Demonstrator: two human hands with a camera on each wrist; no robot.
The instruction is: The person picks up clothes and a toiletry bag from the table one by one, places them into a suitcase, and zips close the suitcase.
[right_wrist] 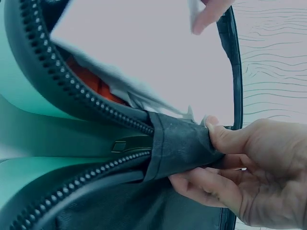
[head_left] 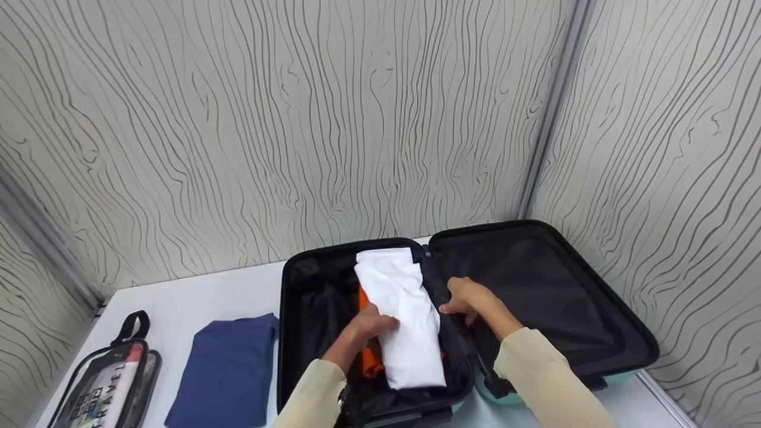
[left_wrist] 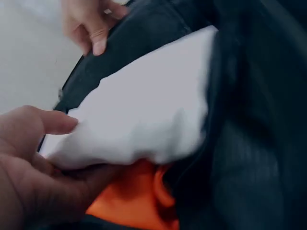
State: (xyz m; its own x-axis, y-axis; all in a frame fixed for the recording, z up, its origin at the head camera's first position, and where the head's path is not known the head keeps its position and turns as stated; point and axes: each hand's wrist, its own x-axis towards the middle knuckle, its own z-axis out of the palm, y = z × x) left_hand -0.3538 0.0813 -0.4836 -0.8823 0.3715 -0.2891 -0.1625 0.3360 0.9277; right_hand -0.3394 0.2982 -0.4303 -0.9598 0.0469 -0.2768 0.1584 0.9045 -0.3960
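Observation:
A folded white garment lies lengthwise in the left half of an open suitcase, over an orange cloth that shows along its edge. My left hand pinches the garment's near-left edge, thumb on top and fingers underneath, as the left wrist view shows. At the suitcase's middle seam, my right hand holds the black fabric strip that joins the two halves, thumb over it and fingers below. In the right wrist view the thumb is right at the white garment's edge.
The suitcase's lid half, black inside with a green shell, lies opened out to the right. Left of the suitcase is a folded blue garment. A clear pouch with black trim stands at far left. Patterned wall panels rise behind.

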